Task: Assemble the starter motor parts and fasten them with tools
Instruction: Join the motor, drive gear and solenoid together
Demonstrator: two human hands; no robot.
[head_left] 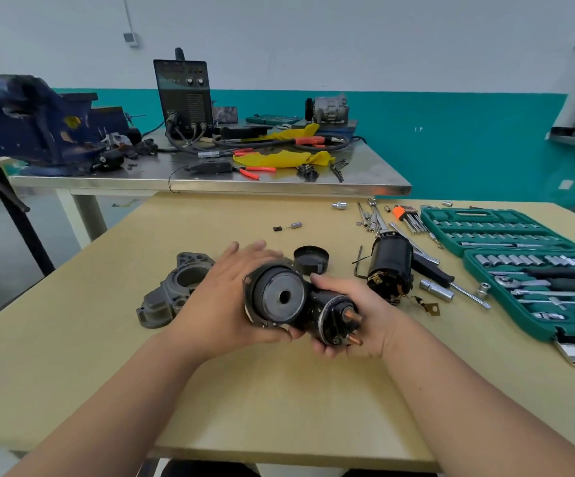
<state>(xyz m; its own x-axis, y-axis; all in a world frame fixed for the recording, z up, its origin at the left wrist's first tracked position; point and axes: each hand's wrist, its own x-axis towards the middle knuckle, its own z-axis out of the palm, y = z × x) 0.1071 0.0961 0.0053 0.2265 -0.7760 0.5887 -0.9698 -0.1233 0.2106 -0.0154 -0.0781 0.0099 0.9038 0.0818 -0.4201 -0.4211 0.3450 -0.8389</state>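
Observation:
Above the wooden table (279, 401) I hold a black starter motor assembly: a round flanged plate section (277, 297) joined to a solenoid (330, 316) with copper studs. My left hand (225, 297) cups the flanged section from the left, fingers stretched over its top and thumb curled underneath. My right hand (358, 315) grips the solenoid from the right and below. A grey cast nose housing (172, 290) lies to the left. A black end cap (311, 259) sits just behind. The black motor body (391, 268) lies on the table to the right.
An open green socket set case (520, 266) fills the right side. Loose sockets, a ratchet, hex keys (408, 216) and long bolts lie between it and the motor body. A steel bench (210, 182) behind carries a blue vise, a welder and pliers.

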